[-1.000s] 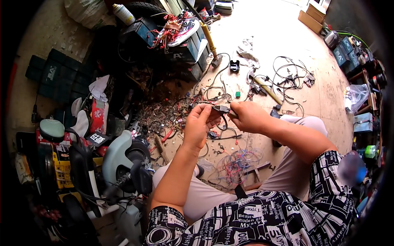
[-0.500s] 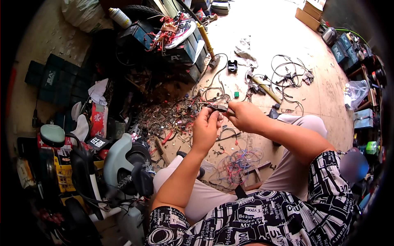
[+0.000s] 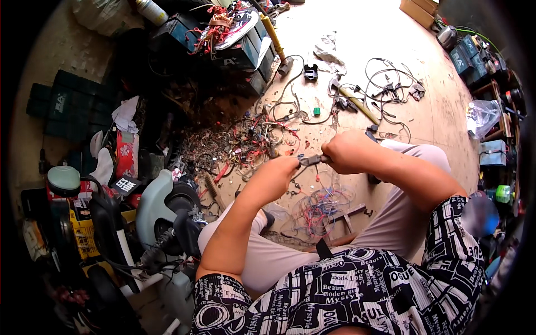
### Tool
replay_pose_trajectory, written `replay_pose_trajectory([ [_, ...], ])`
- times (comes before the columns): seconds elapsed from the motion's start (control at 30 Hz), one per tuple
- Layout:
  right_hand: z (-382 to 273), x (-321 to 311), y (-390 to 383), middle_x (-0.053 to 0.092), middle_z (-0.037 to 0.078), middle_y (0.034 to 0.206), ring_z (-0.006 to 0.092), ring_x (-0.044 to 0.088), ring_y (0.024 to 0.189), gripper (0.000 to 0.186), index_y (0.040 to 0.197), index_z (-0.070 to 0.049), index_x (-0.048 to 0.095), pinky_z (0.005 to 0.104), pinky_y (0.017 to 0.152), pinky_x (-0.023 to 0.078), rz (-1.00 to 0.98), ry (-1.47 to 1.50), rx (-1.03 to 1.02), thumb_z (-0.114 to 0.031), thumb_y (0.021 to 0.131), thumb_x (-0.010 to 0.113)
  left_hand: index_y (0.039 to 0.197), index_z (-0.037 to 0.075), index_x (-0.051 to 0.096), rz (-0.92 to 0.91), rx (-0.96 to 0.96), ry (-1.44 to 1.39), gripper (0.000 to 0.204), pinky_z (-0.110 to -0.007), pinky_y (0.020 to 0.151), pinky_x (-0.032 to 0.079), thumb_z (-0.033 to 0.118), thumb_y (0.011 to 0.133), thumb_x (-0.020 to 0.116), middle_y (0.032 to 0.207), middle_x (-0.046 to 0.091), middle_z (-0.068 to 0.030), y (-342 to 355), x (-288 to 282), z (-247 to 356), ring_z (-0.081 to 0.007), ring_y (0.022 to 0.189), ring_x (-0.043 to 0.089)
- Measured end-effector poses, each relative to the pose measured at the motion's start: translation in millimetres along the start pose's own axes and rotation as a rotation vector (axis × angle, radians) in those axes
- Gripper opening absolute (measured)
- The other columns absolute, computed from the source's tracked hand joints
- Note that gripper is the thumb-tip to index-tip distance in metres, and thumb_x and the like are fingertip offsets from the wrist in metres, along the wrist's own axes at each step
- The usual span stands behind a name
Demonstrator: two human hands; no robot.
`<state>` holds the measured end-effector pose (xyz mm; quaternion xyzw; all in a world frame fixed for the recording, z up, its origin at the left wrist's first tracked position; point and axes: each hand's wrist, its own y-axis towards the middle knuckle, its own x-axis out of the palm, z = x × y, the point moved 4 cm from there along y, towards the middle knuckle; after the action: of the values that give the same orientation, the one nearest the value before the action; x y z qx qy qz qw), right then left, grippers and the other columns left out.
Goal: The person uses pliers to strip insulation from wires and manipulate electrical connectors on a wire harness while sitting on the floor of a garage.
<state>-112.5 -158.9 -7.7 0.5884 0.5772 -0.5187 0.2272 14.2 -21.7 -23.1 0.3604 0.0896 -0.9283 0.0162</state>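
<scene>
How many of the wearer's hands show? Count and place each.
2: the right hand grips the right end of a dark tool; the left hand is at its left end, its hold unclear. Neither hand is fully hidden.

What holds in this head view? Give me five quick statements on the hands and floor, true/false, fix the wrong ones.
1. The right hand grips the pliers. True.
2. The left hand is far from the pliers. False: the left hand is right beside the pliers' head; whatever it holds is hidden.
3. A tangle of thin red and blue wires lies nearer the person's body than the pliers. True.
4. The small green block lies inside that tangle. False: the green block lies on the floor beyond the hands, apart from the tangle.
5. A cardboard box stands at the view's upper right. True.
</scene>
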Motion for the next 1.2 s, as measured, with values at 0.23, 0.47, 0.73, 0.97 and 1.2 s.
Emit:
replay_pose_trajectory([
  [0.23, 10.3, 10.4, -3.3, 0.061, 0.017, 0.068, 0.0385, 0.061, 0.068, 0.031, 0.082, -0.004, 0.061, 0.0456, 0.063, 0.047, -0.082, 0.093, -0.007, -0.035, 0.086, 0.057, 0.099, 0.002, 0.062, -0.05, -0.244, -0.503, 0.016, -0.028, 0.059, 0.042, 0.012, 0.093, 0.05, 0.077, 0.061, -0.0049, -2.1, 12.6, -8.5, -0.0134, 0.064, 0.053],
  [0.47, 6.0, 7.5, 8.1, 0.063, 0.02, 0.081, 0.0367, 0.062, 0.08, 0.034, 0.09, 0.0, 0.061, 0.0442, 0.071, 0.048, 0.031, 0.413, 0.086, -0.034, 0.086, 0.058, 0.104, -0.004, 0.058, 0.178, -0.328, -1.089, 0.022, -0.016, 0.05, 0.032, 0.013, 0.098, 0.045, 0.074, 0.055, 0.0023, 5.5, -3.0, -10.7, -0.0015, 0.055, 0.04],
  [0.73, -1.3, 0.0, 22.8, 0.065, 0.014, 0.072, 0.0257, 0.063, 0.065, 0.023, 0.085, -0.003, 0.064, 0.0363, 0.063, 0.048, 0.301, 0.882, 0.037, -0.025, 0.081, 0.064, 0.105, -0.001, 0.06, 0.176, -0.362, -1.011, 0.019, -0.016, 0.049, 0.031, 0.014, 0.097, 0.049, 0.076, 0.055, 0.0015, 8.4, 3.3, -0.1, -0.0023, 0.055, 0.041],
  [0.97, -9.7, -15.2, 21.6, 0.063, 0.017, 0.072, 0.034, 0.062, 0.068, 0.013, 0.081, -0.003, 0.062, 0.0402, 0.063, 0.047, 0.294, 0.717, 0.053, -0.015, 0.076, 0.061, 0.106, 0.0, 0.06, 0.135, -0.345, -0.948, 0.02, -0.016, 0.048, 0.031, 0.013, 0.096, 0.05, 0.075, 0.055, 0.0017, 9.7, 7.7, 2.6, -0.0018, 0.055, 0.041],
  [1.2, -11.8, -16.9, 23.5, 0.06, 0.019, 0.072, 0.0383, 0.06, 0.073, 0.016, 0.076, 0.0, 0.056, 0.0456, 0.066, 0.047, 0.345, 0.513, -0.059, -0.016, 0.076, 0.06, 0.102, 0.0, 0.06, 0.133, -0.319, -0.763, 0.019, -0.019, 0.052, 0.034, 0.015, 0.097, 0.049, 0.074, 0.055, 0.003, 13.6, 10.0, 2.5, -0.002, 0.059, 0.042],
])
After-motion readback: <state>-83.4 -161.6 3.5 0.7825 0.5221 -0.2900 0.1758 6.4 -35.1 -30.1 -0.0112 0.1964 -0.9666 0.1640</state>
